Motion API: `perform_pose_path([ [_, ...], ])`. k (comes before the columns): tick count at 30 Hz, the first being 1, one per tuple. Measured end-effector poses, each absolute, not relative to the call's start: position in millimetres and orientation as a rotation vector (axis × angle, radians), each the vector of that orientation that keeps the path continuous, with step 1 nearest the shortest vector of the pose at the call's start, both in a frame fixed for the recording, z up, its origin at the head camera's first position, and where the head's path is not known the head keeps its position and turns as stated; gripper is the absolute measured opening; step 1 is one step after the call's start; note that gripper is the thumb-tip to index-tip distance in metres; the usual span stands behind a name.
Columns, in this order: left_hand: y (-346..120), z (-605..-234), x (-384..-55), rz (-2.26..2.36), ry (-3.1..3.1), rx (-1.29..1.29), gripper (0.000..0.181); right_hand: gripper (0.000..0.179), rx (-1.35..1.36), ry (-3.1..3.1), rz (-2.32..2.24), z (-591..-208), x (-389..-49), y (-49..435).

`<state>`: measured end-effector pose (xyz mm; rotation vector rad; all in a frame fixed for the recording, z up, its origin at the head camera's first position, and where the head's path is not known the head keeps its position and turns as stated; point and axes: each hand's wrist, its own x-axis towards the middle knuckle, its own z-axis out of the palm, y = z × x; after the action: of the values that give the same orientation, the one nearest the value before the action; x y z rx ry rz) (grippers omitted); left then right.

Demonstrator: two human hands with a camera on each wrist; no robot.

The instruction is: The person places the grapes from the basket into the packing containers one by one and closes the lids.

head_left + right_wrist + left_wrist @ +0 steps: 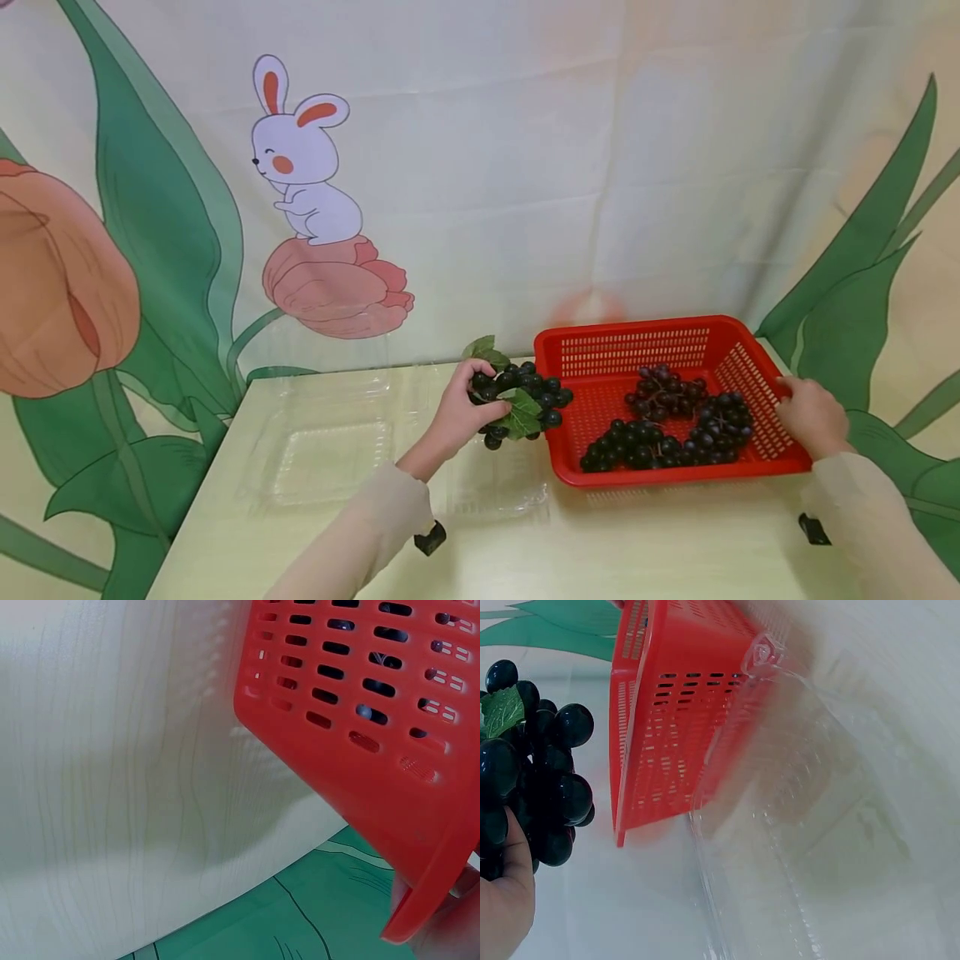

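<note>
My left hand point(464, 407) holds a bunch of dark grapes point(530, 388) with green leaves, thumb on the near side. The bunch is in the air beside the left rim of a red plastic basket point(682, 477). The left wrist view shows the thumb pressed against these grapes point(557, 769). At the basket's right end, my right hand point(813, 417) grips the rim; its grasp is only partly visible in the right wrist view, at the basket's rim point(431, 889). Inside the basket lie a reddish-purple bunch point(663, 393) and more dark grapes point(626, 446).
Clear plastic containers stand on the pale table point(600, 542): one container point(330, 462) at the left, another container point(498, 483) below my left hand. A printed cloth point(480, 183) with a rabbit and tulips hangs behind the table's far edge.
</note>
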<state>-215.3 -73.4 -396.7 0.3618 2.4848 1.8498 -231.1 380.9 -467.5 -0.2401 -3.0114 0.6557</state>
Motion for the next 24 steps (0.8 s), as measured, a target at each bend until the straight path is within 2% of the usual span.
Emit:
perform_pose_path([
  [16, -109, -425, -204, 1.807, 2.606, 0.235, 0.041, 0.045, -0.249, -3.013, 0.647, -468, -232, 381],
  [24, -127, -465, -216, 1.752, 2.692, 0.183, 0.041, 0.045, -0.246, -3.015, 0.667, -466, -231, 380],
])
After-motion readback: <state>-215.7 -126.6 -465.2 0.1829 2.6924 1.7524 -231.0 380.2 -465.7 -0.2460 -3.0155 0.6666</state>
